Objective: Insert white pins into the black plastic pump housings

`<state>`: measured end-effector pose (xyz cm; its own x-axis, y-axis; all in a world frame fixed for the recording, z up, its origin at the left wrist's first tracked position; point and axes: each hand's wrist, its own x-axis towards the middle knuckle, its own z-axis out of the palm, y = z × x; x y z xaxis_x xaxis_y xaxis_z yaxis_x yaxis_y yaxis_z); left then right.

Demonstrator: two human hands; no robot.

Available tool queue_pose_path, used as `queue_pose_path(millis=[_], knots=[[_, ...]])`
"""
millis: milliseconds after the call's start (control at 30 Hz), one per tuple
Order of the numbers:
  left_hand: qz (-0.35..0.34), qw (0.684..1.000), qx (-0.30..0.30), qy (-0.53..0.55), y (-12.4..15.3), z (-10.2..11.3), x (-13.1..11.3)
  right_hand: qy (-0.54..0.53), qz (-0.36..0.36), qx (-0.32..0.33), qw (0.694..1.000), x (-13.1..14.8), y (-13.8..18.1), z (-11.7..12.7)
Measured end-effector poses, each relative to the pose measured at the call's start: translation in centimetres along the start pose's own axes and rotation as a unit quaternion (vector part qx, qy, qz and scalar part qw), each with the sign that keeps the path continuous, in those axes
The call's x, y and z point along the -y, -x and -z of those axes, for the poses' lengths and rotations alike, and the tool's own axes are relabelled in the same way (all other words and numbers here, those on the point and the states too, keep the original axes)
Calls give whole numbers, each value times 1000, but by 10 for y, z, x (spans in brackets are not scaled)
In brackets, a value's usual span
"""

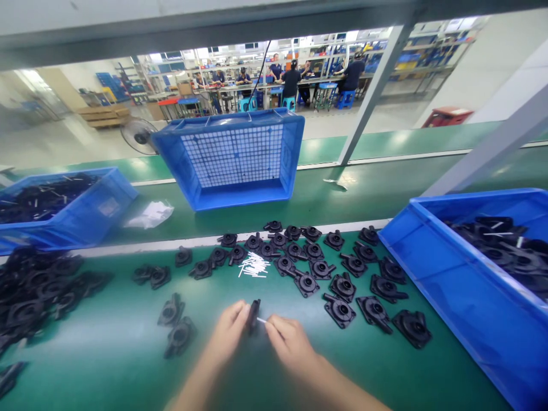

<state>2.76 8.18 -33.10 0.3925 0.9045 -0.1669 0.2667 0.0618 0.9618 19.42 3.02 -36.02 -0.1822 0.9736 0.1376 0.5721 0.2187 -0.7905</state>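
Observation:
Near the front middle of the green table, my left hand (231, 330) is closed on a black plastic pump housing (254, 315), held on edge. My right hand (290, 338) pinches a thin white rod (261, 320), whose far end meets the face of that housing; whether it sits inside a hole I cannot tell. A small pile of white rods (254, 265) lies just beyond my hands. Around and to the right of it are spread many similar black housings (342, 311), most lying flat with the round hub upward.
A blue crate (466, 257) holding black parts and white rods stands at right; another blue crate (115, 191) is at left. Heaped black housings (29, 291) lie front left. A tilted blue crate (240, 197) stands at the back, near a metal post (372, 91). Several people work beyond.

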Motion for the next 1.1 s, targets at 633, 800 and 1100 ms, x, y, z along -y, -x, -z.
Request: queue_pose_path(millis=[633, 800, 1100], knots=[[-25, 998, -60, -23, 6, -12, -1, 12, -24, 53, 998, -7, -4, 4], [3, 996, -33, 83, 1, -10, 7, -20, -66, 53, 996, -9, -7, 6], [56, 970, -79, 222, -7, 0, 14, -151, -105, 96, 978, -11, -12, 9]])
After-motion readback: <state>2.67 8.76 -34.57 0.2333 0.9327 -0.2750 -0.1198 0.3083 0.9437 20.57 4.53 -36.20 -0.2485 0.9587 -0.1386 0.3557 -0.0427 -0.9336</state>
